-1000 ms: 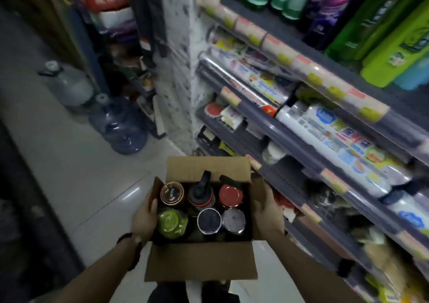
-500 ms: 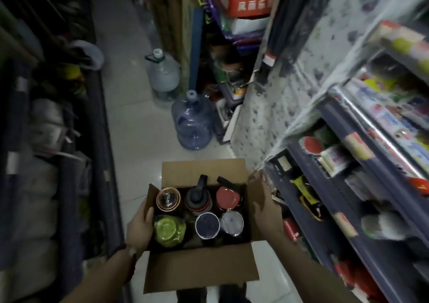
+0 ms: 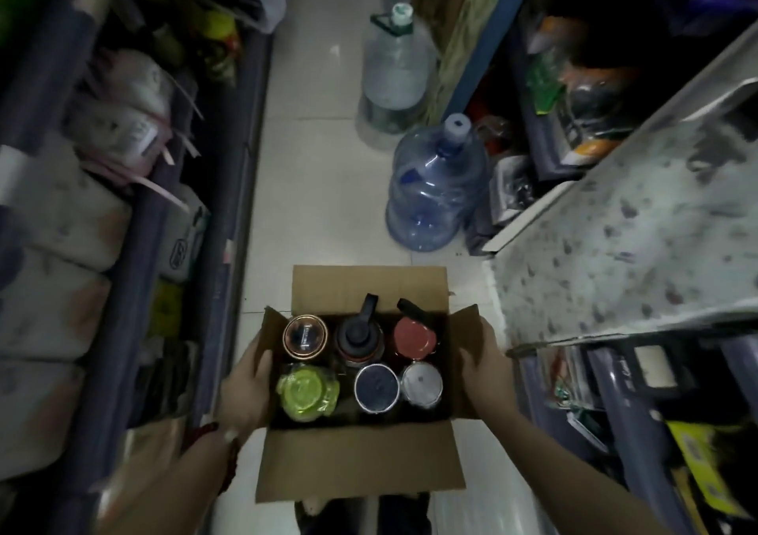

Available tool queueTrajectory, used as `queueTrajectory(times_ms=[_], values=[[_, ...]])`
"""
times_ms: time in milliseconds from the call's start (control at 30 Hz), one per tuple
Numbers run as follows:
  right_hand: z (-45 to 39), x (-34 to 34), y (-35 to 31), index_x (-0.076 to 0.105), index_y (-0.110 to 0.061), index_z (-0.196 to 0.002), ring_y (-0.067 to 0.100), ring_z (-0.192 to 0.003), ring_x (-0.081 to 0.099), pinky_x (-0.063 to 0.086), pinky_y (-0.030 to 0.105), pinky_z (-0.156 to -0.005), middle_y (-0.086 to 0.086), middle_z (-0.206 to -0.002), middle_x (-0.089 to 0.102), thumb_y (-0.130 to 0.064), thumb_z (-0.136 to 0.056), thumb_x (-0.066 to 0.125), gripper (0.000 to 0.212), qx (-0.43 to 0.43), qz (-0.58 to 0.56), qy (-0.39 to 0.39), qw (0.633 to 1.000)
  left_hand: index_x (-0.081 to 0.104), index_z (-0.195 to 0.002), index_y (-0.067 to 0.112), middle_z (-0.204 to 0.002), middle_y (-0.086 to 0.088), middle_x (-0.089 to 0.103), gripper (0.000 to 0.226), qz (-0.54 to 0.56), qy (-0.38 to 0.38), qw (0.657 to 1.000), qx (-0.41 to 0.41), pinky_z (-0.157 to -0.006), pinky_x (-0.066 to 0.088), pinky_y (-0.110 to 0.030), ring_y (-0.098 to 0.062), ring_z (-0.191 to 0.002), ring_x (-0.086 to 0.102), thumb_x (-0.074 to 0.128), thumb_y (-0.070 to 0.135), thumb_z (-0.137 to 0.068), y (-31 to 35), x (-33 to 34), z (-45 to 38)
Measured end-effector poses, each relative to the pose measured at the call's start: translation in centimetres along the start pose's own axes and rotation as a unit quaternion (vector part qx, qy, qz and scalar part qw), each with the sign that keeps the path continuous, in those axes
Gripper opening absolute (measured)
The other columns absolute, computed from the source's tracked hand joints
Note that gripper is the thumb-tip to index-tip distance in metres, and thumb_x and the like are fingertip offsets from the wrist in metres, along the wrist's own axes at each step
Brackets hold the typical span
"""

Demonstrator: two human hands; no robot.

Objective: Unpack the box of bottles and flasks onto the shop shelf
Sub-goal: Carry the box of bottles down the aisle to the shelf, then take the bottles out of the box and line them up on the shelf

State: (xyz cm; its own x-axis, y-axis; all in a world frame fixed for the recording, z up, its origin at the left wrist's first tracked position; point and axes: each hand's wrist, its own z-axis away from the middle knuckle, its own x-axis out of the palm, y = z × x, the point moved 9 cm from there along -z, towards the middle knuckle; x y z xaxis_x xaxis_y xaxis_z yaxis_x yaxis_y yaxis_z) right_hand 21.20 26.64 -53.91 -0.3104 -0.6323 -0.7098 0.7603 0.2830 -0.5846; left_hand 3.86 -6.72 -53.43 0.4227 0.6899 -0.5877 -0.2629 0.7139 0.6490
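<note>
the view has swung left since a moment ago, the aisle now ahead. left hand (image 3: 246, 391) grips the open cardboard box (image 3: 361, 465) by its side, six bottles (image 3: 376, 387) between the hands, right hand (image 3: 486, 370) gripping opposite.

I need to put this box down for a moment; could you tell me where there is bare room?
Bare floor tiles lie ahead of the cardboard box, between the left shelving and the blue water jug. The right side is crowded: both jugs and goods against the right shelving.
</note>
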Motion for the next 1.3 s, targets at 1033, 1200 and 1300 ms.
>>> queueTrajectory(times_ms=[1033, 1200, 1300], values=[[-16.2, 23.2, 14.6, 0.021, -0.025, -0.149, 0.041, -0.099, 0.063, 0.051, 0.041, -0.084, 0.018, -0.121, 0.063, -0.023, -0.094, 0.055, 0.064, 0.01, 0.014, 0.012, 1.0, 0.043, -0.134, 0.033, -0.118, -0.007, 0.063, 0.043, 0.033, 0.007, 0.998, -0.044, -0.085, 0.052, -0.042, -0.026, -0.096, 0.063, 0.046, 0.046, -0.093, -22.4, 13.2, -21.7], [-17.3, 24.1, 18.4, 0.011, -0.023, -0.151, 0.04, -0.11, 0.059, 0.047, 0.041, -0.087, 0.018, -0.134, 0.055, -0.035, -0.094, 0.054, 0.072, 0.043, 0.018, -0.022, 0.999, 0.026, -0.144, 0.029, -0.127, -0.019, 0.054, 0.057, -0.023, 0.054, 0.996, -0.06, -0.083, 0.053, -0.048, -0.039, -0.103, 0.058, 0.05, 0.038, -0.093, -24.7, 12.6, -23.1], [-18.0, 25.0, 19.6, 0.015, -0.014, -0.151, 0.039, -0.124, 0.048, 0.041, 0.043, -0.096, 0.023, -0.139, 0.047, -0.034, -0.094, 0.054, 0.072, 0.042, 0.049, -0.021, 0.998, 0.024, -0.144, 0.03, -0.133, -0.022, 0.045, 0.061, -0.078, 0.077, 0.992, -0.065, -0.094, 0.046, -0.052, -0.042, -0.114, 0.051, 0.054, 0.036, -0.091, -25.2, 12.6, -23.8]])
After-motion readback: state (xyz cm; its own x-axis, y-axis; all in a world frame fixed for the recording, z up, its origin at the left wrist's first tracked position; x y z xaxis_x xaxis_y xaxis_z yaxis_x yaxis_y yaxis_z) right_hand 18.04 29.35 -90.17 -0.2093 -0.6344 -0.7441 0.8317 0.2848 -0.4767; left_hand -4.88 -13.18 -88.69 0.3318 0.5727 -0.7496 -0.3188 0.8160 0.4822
